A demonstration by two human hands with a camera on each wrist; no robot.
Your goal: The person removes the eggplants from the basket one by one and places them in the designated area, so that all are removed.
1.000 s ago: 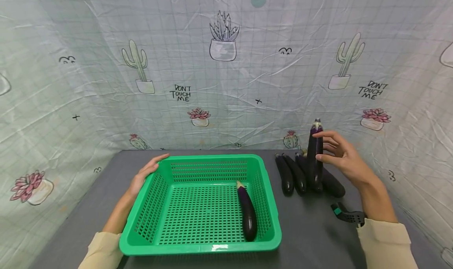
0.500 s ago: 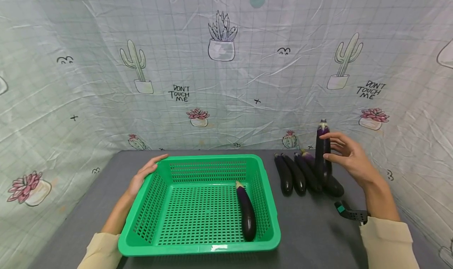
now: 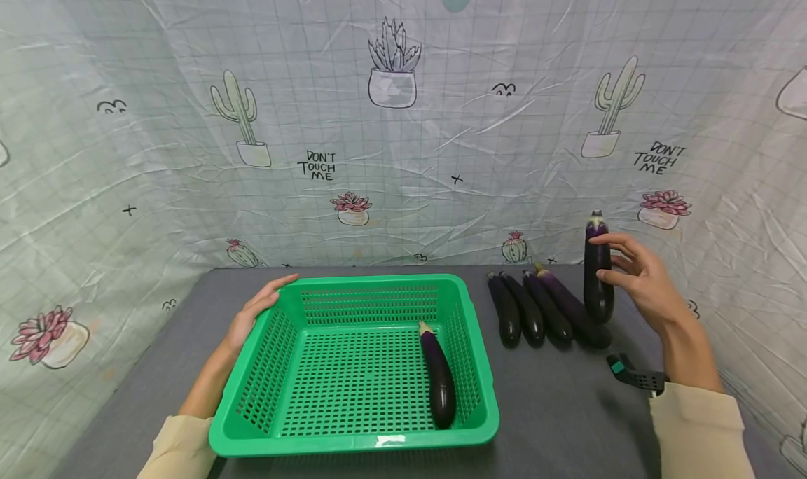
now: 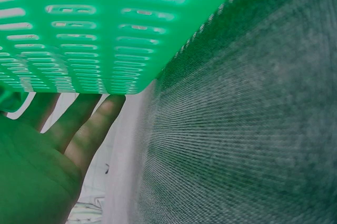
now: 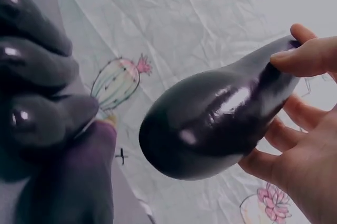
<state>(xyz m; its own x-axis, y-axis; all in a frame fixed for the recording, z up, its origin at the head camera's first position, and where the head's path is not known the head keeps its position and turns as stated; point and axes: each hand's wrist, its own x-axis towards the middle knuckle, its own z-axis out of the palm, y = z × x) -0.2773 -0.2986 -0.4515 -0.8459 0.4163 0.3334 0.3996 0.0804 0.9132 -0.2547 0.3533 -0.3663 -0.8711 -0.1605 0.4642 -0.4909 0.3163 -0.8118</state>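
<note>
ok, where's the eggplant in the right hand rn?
In the head view, the held eggplant is upright in the right hand, off the table at the far right, just right of the four eggplants lying beside the green basket.

Left hand [image 3: 252,314]: fingers straight and relaxed, palm flat against the outer left wall of the green perforated plastic basket [image 3: 265,367].
Left forearm: bare, stretched forward, cream sleeve at the elbow.
Right hand [image 3: 643,286]: raised, thumb and curled fingers [image 5: 303,58] gripping the long dark purple eggplant [image 3: 597,269], held upright.
Right forearm: bare, angled up from a cream sleeve.
</note>
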